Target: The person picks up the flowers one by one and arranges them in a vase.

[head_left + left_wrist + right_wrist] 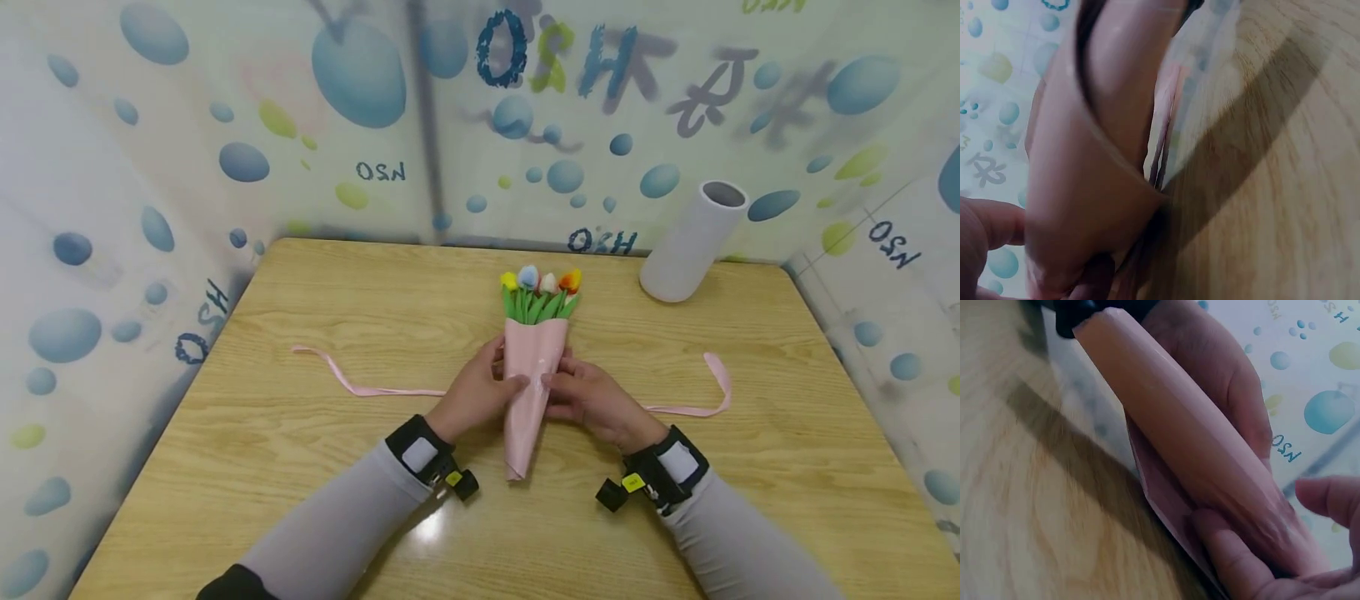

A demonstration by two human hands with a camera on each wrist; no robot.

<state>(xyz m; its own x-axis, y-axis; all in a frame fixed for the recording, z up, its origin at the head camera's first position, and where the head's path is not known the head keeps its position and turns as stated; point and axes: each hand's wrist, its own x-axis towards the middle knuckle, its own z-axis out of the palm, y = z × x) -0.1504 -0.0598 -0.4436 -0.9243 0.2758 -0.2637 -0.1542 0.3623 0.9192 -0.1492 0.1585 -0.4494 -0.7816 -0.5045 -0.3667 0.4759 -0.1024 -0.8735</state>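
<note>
A small bouquet of tulips, with yellow, blue, white and orange heads (550, 283) over green leaves, stands in a cone of pink wrapping paper (531, 375). My left hand (480, 387) holds the paper from the left, thumb on its front. From the right, my right hand (596, 398) grips it too, its thumb close to the other. The right wrist view shows right-hand fingers (1229, 550) at the open fold of the paper (1191, 431). A pink ribbon (390, 392) stretches out on both sides; its middle is hidden behind hands and bouquet.
A white cylindrical vase (690, 246) stands at the back right of the wooden table (225, 467). Behind and beside the table hang pale curtains (300, 100) with blue and green spots. The ribbon's right end (720, 379) curls on the tabletop.
</note>
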